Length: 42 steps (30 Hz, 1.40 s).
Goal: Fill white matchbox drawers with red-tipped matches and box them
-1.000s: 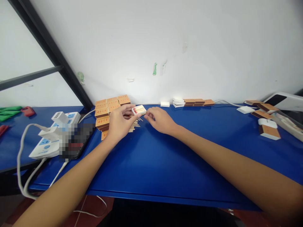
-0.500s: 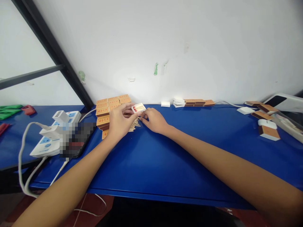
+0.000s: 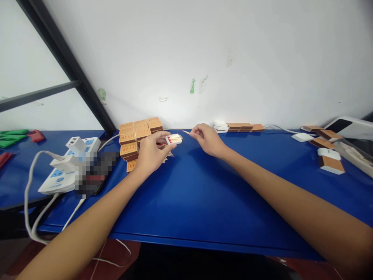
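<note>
My left hand is closed on a small white matchbox tray filled with red-tipped matches, held a little above the blue table. My right hand is raised just right of the tray, pinching a single match by one end, its tip pointing left. Loose matches lie on the table under my left hand. A stack of orange matchboxes stands right behind that hand.
A white power strip with cables and a dark phone lie at the left. More matchbox sleeves and white trays sit along the wall, others at the right. A black metal frame leans at the left.
My right hand rose from the loose matches on the table and moved right with one match pinched in it. The tray in my left hand shifted slightly to the right.
</note>
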### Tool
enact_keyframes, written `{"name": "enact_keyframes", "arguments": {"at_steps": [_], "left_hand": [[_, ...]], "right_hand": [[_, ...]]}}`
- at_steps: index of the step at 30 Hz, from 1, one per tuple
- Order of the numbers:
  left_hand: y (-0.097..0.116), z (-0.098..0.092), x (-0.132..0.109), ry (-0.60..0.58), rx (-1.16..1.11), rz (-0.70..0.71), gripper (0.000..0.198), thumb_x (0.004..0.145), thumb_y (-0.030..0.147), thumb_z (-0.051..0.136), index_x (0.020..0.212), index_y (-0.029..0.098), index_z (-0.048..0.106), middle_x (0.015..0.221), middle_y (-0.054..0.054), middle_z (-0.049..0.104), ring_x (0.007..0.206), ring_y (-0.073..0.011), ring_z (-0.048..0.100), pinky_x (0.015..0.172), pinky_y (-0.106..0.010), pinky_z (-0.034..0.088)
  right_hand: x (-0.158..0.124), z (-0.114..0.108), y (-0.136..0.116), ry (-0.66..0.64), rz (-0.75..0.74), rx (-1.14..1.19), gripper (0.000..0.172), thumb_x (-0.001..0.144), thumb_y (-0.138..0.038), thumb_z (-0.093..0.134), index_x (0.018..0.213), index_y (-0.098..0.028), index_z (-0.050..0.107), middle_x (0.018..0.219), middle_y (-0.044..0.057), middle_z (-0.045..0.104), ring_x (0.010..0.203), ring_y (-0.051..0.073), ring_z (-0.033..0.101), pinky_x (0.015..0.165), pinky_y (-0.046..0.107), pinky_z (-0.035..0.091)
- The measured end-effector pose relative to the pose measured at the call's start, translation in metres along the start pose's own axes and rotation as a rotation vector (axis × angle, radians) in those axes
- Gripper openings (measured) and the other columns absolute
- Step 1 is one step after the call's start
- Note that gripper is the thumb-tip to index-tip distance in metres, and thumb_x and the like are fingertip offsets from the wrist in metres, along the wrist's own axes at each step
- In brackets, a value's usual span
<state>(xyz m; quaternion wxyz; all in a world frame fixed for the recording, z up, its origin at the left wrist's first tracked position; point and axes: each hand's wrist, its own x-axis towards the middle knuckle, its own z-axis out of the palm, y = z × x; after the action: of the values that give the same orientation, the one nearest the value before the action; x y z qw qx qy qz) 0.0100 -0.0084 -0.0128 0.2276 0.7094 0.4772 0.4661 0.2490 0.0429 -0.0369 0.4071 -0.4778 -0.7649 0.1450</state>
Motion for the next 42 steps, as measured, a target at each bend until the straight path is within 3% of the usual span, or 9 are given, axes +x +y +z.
{"name": "enact_keyframes", "arguments": {"at_steps": [3,6,14,25,30,33,36,42], "left_hand": [[-0.001,0.003,-0.002,-0.026,-0.006,-0.011,0.036,0.079,0.028,0.087,0.113,0.018,0.077,0.101,-0.009,0.082,0.093,-0.0242,0.078,0.081,-0.037,0.066],[-0.002,0.004,-0.002,-0.066,-0.066,-0.021,0.04,0.077,0.028,0.088,0.114,0.017,0.076,0.102,-0.01,0.082,0.093,-0.0244,0.078,0.083,-0.038,0.066],[-0.002,0.005,-0.002,-0.104,-0.122,-0.033,0.046,0.073,0.035,0.092,0.112,0.017,0.076,0.097,-0.008,0.081,0.09,-0.0235,0.078,0.081,-0.038,0.067],[-0.005,0.004,-0.001,-0.089,-0.085,-0.031,0.042,0.076,0.031,0.089,0.114,0.017,0.076,0.099,-0.009,0.081,0.09,-0.0235,0.077,0.078,-0.037,0.067],[-0.001,0.003,-0.001,-0.03,-0.082,-0.028,0.04,0.076,0.032,0.09,0.112,0.017,0.077,0.099,-0.009,0.081,0.091,-0.0234,0.078,0.081,-0.036,0.066],[0.002,0.003,0.0,0.056,-0.116,-0.019,0.044,0.076,0.035,0.091,0.113,0.016,0.077,0.101,-0.009,0.081,0.089,-0.0224,0.078,0.079,-0.034,0.065],[0.003,0.003,0.0,0.106,-0.139,-0.026,0.049,0.074,0.038,0.093,0.115,0.016,0.076,0.106,-0.011,0.082,0.09,-0.0227,0.078,0.078,-0.033,0.065],[0.0,0.002,0.001,0.096,-0.128,-0.009,0.049,0.075,0.038,0.093,0.116,0.016,0.076,0.108,-0.01,0.082,0.093,-0.0229,0.078,0.08,-0.033,0.066]], "right_hand": [[0.003,-0.003,-0.008,-0.057,-0.005,0.238,0.021,0.097,-0.039,0.064,0.093,-0.019,0.069,0.089,0.004,0.069,0.078,0.018,0.056,0.076,0.033,0.046],[0.002,0.0,-0.02,-0.122,-0.06,0.292,0.026,0.095,-0.045,0.067,0.093,-0.019,0.072,0.091,0.004,0.068,0.08,0.017,0.055,0.075,0.032,0.044],[-0.002,0.006,-0.023,-0.14,-0.105,0.239,0.026,0.092,-0.047,0.074,0.096,-0.022,0.079,0.09,0.003,0.064,0.075,0.016,0.051,0.073,0.032,0.043],[0.001,-0.014,-0.029,-0.179,-0.136,0.127,0.019,0.092,-0.038,0.073,0.096,-0.021,0.081,0.093,0.004,0.061,0.077,0.016,0.05,0.077,0.034,0.044],[0.004,-0.005,-0.016,-0.068,-0.071,0.132,0.02,0.097,-0.035,0.066,0.1,-0.019,0.078,0.092,0.005,0.063,0.076,0.018,0.053,0.076,0.035,0.046],[0.003,0.004,-0.001,-0.103,-0.153,0.025,0.023,0.099,-0.027,0.062,0.115,-0.02,0.077,0.099,0.009,0.066,0.089,0.023,0.059,0.087,0.04,0.049],[0.001,0.012,0.009,-0.186,-0.25,-0.14,0.03,0.1,-0.022,0.059,0.124,-0.023,0.077,0.11,0.013,0.066,0.107,0.03,0.056,0.101,0.048,0.047],[-0.003,0.016,0.008,-0.204,-0.293,-0.258,0.032,0.104,-0.024,0.054,0.124,-0.024,0.078,0.112,0.014,0.063,0.109,0.031,0.051,0.103,0.05,0.046]]}}
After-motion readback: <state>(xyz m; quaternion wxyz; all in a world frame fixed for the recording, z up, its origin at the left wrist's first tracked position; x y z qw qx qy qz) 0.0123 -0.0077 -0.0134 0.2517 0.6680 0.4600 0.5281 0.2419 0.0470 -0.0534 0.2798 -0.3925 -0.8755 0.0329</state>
